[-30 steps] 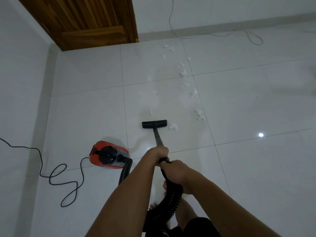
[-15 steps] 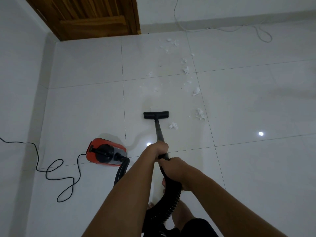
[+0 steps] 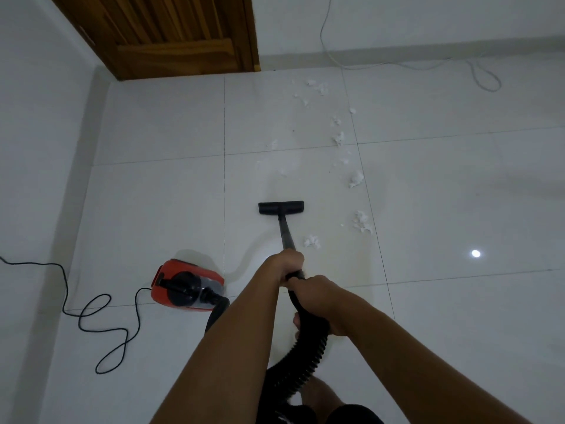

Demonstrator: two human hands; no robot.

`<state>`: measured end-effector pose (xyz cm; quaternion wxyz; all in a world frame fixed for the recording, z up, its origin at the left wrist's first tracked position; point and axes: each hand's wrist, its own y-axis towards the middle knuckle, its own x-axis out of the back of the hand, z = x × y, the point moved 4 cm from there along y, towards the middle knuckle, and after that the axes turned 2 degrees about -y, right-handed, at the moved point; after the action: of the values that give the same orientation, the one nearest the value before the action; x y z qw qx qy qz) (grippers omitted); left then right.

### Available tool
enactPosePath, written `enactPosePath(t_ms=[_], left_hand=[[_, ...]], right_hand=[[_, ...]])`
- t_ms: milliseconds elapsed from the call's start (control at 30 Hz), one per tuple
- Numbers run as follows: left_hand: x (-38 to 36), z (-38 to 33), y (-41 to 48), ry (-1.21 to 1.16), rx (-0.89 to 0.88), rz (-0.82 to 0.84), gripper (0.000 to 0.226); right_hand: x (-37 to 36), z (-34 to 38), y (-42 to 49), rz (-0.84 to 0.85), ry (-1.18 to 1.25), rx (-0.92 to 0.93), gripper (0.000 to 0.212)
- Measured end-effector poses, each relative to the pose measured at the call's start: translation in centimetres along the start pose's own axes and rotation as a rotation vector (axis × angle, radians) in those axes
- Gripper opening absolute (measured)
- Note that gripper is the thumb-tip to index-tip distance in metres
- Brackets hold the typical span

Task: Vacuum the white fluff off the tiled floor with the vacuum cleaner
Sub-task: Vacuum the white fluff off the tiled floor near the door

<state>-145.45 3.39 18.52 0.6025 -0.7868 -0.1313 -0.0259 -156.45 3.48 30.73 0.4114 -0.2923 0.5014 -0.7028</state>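
Observation:
Both my hands hold the vacuum's black wand (image 3: 286, 232). My left hand (image 3: 287, 264) grips it further forward, my right hand (image 3: 312, 290) just behind, where the ribbed black hose (image 3: 308, 359) starts. The flat black floor nozzle (image 3: 281, 207) rests on the white tiled floor (image 3: 165, 191). Clumps of white fluff lie to its right: one (image 3: 312, 241) beside the wand, one (image 3: 363, 222) further right, one (image 3: 355, 179) ahead, and several more trail toward the far wall (image 3: 338, 137). The red canister (image 3: 186, 284) sits on the floor at my left.
The black power cord (image 3: 101, 316) loops across the floor at left. A wooden door (image 3: 171, 35) stands at the far left corner. A thin white cable (image 3: 483, 78) lies along the far wall. My bare feet (image 3: 318, 396) are below the hose.
The nozzle has slid forward across the tile, away from me and past the nearest fluff clump, which now lies beside the wand. My view has shifted slightly.

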Motion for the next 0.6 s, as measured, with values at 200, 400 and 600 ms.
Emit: enactPosePath(t_ms=[200,400,600], left_hand=[[0.3,-2.8,1.6,0.027,0.012,0.008,0.024],[1.7,-5.1,3.2,-0.021,0.044,-0.006,0.039],[4.0,-8.5,5.2,-0.087,0.059,0.0,0.054]], right_hand=[[2.3,2.2,1.1,-0.013,-0.004,0.017,0.04],[3.3,4.8,2.2,0.008,0.012,-0.001,0.032],[4.5,9.1,3.9,0.027,-0.024,-0.022,0.022]])
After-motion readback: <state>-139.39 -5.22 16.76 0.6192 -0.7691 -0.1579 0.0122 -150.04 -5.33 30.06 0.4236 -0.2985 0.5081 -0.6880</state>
